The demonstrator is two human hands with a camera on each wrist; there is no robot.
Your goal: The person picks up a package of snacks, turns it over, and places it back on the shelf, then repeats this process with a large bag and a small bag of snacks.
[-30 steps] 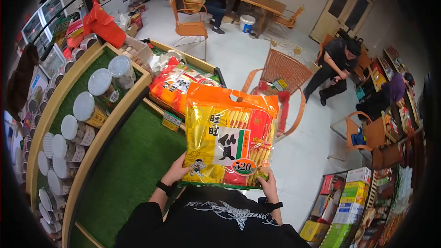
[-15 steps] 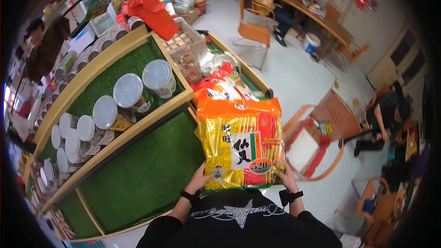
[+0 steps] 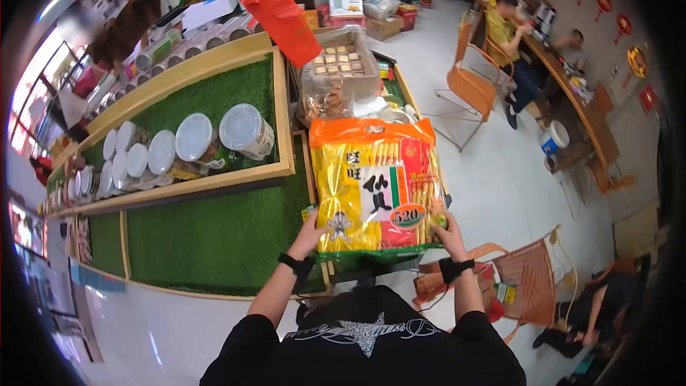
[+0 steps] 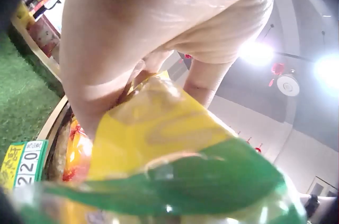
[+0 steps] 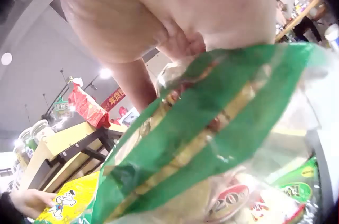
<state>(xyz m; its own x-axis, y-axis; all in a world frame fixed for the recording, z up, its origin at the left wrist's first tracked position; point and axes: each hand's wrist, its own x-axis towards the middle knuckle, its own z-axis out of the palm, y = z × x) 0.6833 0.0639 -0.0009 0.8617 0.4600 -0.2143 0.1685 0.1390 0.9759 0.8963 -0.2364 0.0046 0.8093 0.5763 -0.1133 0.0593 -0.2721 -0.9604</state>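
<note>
Both hands hold a large snack bag (image 3: 379,189) in front of the chest. It is yellow and red with an orange top strip, a green lower edge and "520" printed on it. My left hand (image 3: 311,234) grips its lower left corner. At the lower right corner my right hand (image 3: 451,236) pinches the plastic. In the left wrist view, fingers curl round the yellow corner above the green strip. The right wrist view shows the green bottom edge under the right hand (image 5: 175,12). The bag overlaps the display counter's near right end.
Green turf lines the wooden counter (image 3: 207,250), with lidded jars (image 3: 163,151) on its raised shelf. Behind the bag stands a box of small packs (image 3: 339,61). A wicker chair (image 3: 525,275) is at the lower right. People sit by a table (image 3: 582,111) and further right.
The view has turned, so the counter lies more level and the wicker chair has shifted to the lower right. Both hands keep hold of the bag, now nearer the box of small packs.
</note>
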